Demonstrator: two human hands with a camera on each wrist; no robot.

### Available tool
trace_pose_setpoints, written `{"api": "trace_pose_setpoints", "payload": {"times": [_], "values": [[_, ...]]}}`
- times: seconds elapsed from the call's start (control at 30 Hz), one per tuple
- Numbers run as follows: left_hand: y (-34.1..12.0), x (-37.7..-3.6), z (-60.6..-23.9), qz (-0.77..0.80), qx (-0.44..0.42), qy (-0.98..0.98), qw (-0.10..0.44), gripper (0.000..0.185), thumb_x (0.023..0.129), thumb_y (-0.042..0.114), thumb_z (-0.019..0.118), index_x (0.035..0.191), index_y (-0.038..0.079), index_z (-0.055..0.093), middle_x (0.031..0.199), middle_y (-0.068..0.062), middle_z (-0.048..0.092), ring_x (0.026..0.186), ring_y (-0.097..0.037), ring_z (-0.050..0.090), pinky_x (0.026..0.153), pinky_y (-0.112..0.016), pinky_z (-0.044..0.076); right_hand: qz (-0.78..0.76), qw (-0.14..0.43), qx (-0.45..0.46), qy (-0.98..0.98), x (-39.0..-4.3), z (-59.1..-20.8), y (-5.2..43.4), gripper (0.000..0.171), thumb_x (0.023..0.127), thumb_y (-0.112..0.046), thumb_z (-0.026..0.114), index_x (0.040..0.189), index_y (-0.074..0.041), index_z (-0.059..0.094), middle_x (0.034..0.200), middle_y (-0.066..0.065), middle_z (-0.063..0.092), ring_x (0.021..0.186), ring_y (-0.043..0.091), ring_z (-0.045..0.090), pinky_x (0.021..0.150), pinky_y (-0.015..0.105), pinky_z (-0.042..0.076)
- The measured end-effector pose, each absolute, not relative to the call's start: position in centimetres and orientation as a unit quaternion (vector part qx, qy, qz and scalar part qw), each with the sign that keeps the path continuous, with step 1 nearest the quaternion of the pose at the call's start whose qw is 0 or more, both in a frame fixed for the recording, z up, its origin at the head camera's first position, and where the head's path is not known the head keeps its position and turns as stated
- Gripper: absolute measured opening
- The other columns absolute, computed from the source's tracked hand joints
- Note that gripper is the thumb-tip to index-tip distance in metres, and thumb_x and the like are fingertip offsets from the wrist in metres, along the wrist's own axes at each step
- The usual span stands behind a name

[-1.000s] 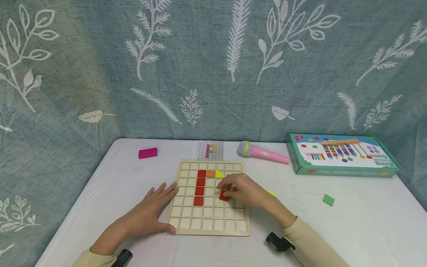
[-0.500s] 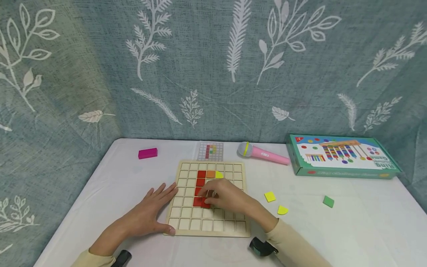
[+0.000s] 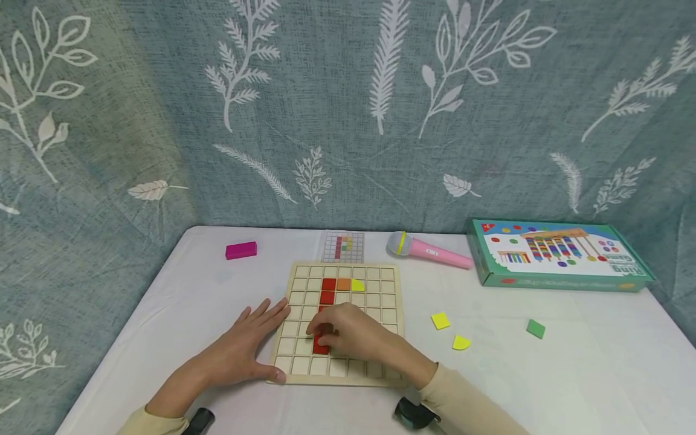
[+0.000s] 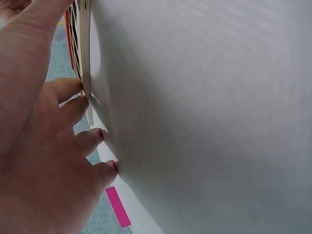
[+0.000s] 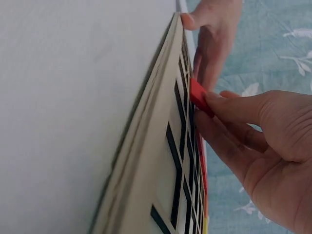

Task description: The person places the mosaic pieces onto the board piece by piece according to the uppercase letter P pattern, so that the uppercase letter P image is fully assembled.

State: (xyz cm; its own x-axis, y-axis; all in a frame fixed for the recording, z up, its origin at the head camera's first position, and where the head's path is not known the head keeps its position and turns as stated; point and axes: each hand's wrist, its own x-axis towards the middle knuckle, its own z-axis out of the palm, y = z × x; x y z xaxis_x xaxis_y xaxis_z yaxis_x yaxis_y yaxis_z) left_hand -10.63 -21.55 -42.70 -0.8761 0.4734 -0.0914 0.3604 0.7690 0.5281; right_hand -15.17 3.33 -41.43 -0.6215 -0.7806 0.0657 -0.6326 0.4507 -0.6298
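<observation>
A wooden grid board (image 3: 388,302) lies on the white table (image 3: 544,374). Its cells hold a column of red tiles (image 3: 328,289), an orange tile (image 3: 344,283) and a yellow piece (image 3: 357,285). My right hand (image 3: 348,334) pinches a red tile (image 3: 321,347) (image 5: 199,95) and holds it tilted over a cell below that column. My left hand (image 3: 247,344) (image 4: 58,146) lies flat on the table, fingers straight, touching the board's left edge (image 4: 87,63).
Right of the board lie a yellow square (image 3: 440,320), a yellow curved piece (image 3: 460,343) and a green tile (image 3: 535,328). At the back are a magenta block (image 3: 241,249), a pattern card (image 3: 343,246), a pink toy microphone (image 3: 429,249) and a green game box (image 3: 557,252).
My right hand has carried the red tile from the board's right-middle cells leftward and nearer, to below the red column. The left hand has stayed put.
</observation>
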Motion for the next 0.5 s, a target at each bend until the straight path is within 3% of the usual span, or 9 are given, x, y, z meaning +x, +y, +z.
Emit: {"api": "trace_pose_setpoints", "payload": {"times": [0.5], "values": [[-21.58,-10.62,-42.60,0.257,0.223,0.934,0.112,0.117,0.063,0.067,0.077,0.152,0.006,0.033,0.161,-0.009,0.025,0.147,-0.041,0.015,0.115,-0.064,0.009,-0.312,0.120,-0.399,0.854,-14.76,-41.70,2.93,0.018,0.086,-0.007,0.075,0.103,-0.011,0.074,0.091,-0.010,0.069,0.077,-0.003,0.056,0.072,0.009,0.048]]}}
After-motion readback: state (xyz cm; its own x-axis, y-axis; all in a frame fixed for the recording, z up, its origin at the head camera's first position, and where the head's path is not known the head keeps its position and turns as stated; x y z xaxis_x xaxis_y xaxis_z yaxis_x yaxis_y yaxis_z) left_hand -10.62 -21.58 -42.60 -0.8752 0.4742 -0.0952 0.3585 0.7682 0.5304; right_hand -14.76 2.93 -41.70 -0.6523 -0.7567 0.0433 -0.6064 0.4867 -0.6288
